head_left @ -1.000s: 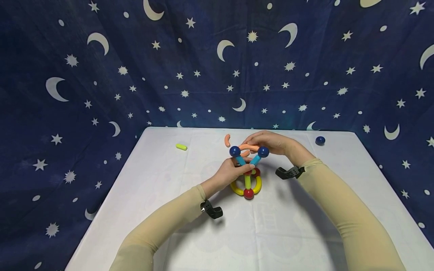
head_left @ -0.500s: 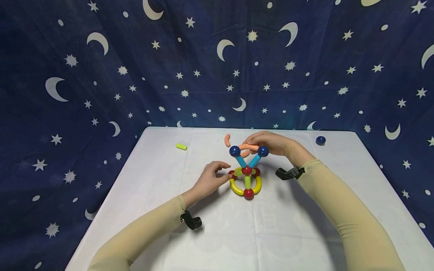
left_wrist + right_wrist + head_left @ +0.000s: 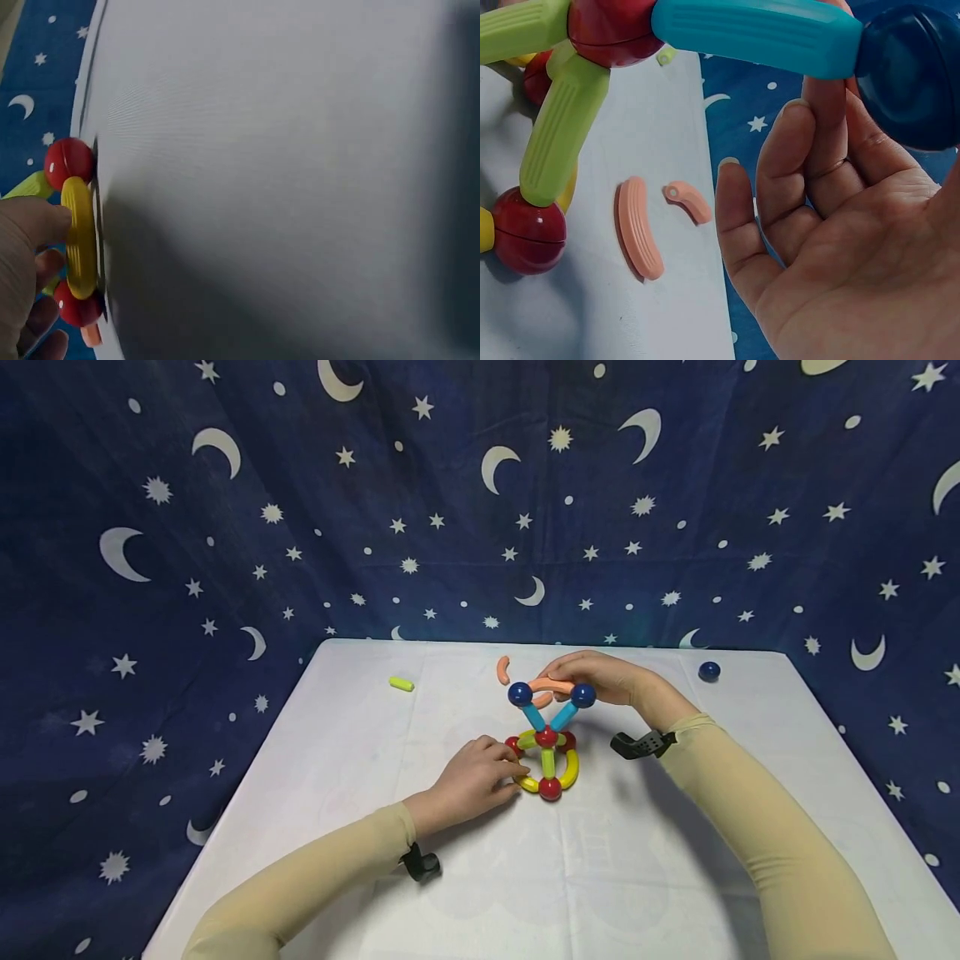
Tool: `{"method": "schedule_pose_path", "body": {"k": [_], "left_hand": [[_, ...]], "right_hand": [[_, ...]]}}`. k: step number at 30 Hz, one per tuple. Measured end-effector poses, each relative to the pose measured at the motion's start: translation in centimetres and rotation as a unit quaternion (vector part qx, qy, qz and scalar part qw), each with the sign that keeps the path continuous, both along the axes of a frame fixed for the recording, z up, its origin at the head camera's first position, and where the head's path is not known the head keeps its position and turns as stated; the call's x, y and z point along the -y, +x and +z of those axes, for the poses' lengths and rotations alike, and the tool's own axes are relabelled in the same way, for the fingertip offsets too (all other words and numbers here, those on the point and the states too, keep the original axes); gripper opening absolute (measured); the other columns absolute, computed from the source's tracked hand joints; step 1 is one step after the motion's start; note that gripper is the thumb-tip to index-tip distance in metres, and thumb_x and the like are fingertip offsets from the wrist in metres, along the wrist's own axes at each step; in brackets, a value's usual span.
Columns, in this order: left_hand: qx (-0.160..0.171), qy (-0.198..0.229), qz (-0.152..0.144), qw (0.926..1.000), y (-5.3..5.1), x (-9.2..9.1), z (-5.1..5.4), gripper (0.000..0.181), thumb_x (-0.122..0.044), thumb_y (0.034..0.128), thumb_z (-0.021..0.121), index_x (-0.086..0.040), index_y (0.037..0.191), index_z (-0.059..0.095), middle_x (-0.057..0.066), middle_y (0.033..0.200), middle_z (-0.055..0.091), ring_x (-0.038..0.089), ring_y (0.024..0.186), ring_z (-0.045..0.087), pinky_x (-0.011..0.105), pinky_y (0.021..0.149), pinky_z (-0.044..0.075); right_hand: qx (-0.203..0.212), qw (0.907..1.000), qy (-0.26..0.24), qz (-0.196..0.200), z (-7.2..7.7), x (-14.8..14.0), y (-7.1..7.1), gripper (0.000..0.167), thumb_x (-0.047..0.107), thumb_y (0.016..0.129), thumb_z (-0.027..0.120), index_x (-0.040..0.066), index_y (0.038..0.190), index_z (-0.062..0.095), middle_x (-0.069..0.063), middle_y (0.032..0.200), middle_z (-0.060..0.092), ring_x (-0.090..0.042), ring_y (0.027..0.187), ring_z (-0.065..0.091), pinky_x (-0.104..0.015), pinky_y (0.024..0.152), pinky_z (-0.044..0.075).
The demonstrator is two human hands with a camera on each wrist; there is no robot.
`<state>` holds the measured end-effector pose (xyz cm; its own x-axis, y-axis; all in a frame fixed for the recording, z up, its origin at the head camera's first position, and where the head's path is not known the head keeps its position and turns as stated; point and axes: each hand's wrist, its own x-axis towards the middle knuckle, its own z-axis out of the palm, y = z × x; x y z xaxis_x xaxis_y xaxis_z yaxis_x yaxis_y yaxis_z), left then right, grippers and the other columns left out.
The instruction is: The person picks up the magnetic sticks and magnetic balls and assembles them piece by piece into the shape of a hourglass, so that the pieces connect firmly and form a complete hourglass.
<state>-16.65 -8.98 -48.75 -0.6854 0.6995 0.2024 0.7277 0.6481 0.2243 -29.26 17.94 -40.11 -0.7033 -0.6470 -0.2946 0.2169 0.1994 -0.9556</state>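
Observation:
A toy structure of magnetic balls and rods stands on the white table. Its base joins red balls (image 3: 550, 788) with yellow curved rods (image 3: 81, 238), and light-green rods (image 3: 564, 131) rise to a red ball (image 3: 546, 737). Two light-blue rods (image 3: 761, 34) spread upward in a V to dark-blue balls (image 3: 520, 695). An orange curved rod (image 3: 551, 685) bridges those balls, and my right hand (image 3: 600, 677) holds it from behind; its grip is partly hidden. Low on the left, my left hand (image 3: 471, 781) pinches a yellow curved rod, thumb outside and fingers inside the ring.
Two loose orange curved rods (image 3: 639, 229) lie behind the structure. A light-green rod (image 3: 401, 684) lies at the back left of the table (image 3: 360, 752), and a dark-blue ball (image 3: 708, 672) at the back right. A starry cloth (image 3: 420, 485) hangs behind.
My left hand has let go of the structure's middle, pulled back left, then come down to the yellow rod at the base. The right hand stays at the top orange rod.

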Motion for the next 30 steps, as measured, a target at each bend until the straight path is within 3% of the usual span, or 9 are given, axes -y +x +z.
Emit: {"method": "schedule_pose_path", "body": {"k": [6,12,17,23,26,30], "left_hand": [[-0.072,-0.035,-0.036,0.9962,-0.3,-1.0,-0.6,0.022,-0.032,0.0945,0.076,-0.026,0.115,0.079,-0.006,0.11,0.067,0.016,0.104,0.054,0.029,0.084,0.044],[-0.103,-0.067,-0.052,0.9911,-0.6,-1.3,-0.8,0.019,-0.032,0.0945,0.076,-0.029,0.113,0.079,-0.007,0.109,0.065,0.016,0.099,0.053,0.028,0.081,0.043],[-0.092,-0.068,-0.053,0.992,-0.9,-0.9,-0.7,0.019,-0.033,0.0945,0.076,-0.031,0.113,0.078,-0.005,0.11,0.062,0.015,0.096,0.051,0.027,0.079,0.042],[-0.063,-0.072,-0.045,0.9944,-1.3,0.3,-0.5,0.021,-0.032,0.096,0.072,-0.03,0.116,0.076,-0.004,0.112,0.06,0.017,0.104,0.05,0.031,0.086,0.043],[-0.042,-0.057,-0.029,0.9971,-1.3,0.5,-0.5,0.023,-0.033,0.0934,0.068,-0.028,0.115,0.076,-0.005,0.11,0.058,0.017,0.104,0.048,0.033,0.088,0.042],[0.003,-0.013,0.012,0.9998,-0.7,0.0,-0.6,0.03,-0.048,0.0923,0.069,-0.027,0.113,0.076,-0.005,0.111,0.057,0.016,0.104,0.046,0.033,0.089,0.041]], "right_hand": [[0.001,1.0,0.006,-0.002,0.0,-0.1,0.1,0.03,0.019,0.102,0.054,0.0,0.119,0.07,-0.01,0.107,0.069,-0.021,0.086,0.064,-0.035,0.085,0.054],[0.002,0.9999,0.007,-0.008,0.0,-0.1,0.2,0.028,0.019,0.102,0.054,0.003,0.116,0.072,-0.009,0.104,0.07,-0.021,0.086,0.064,-0.034,0.085,0.054],[-0.01,0.9998,0.013,-0.012,0.1,-0.2,0.2,0.025,0.019,0.101,0.055,0.008,0.11,0.075,-0.009,0.107,0.07,-0.023,0.091,0.063,-0.035,0.087,0.054],[-0.013,0.9997,0.016,-0.011,0.2,-0.3,0.5,0.024,0.018,0.1,0.055,0.01,0.111,0.076,-0.011,0.11,0.067,-0.03,0.097,0.06,-0.038,0.09,0.051],[-0.002,0.9999,0.013,-0.01,0.3,-0.3,0.7,0.024,0.017,0.1,0.056,0.008,0.114,0.074,-0.01,0.106,0.067,-0.029,0.093,0.06,-0.035,0.086,0.051],[0.0,1.0,0.007,-0.006,0.2,-0.3,0.9,0.024,0.015,0.101,0.055,0.007,0.115,0.073,-0.01,0.103,0.067,-0.025,0.088,0.06,-0.033,0.083,0.051]]}}
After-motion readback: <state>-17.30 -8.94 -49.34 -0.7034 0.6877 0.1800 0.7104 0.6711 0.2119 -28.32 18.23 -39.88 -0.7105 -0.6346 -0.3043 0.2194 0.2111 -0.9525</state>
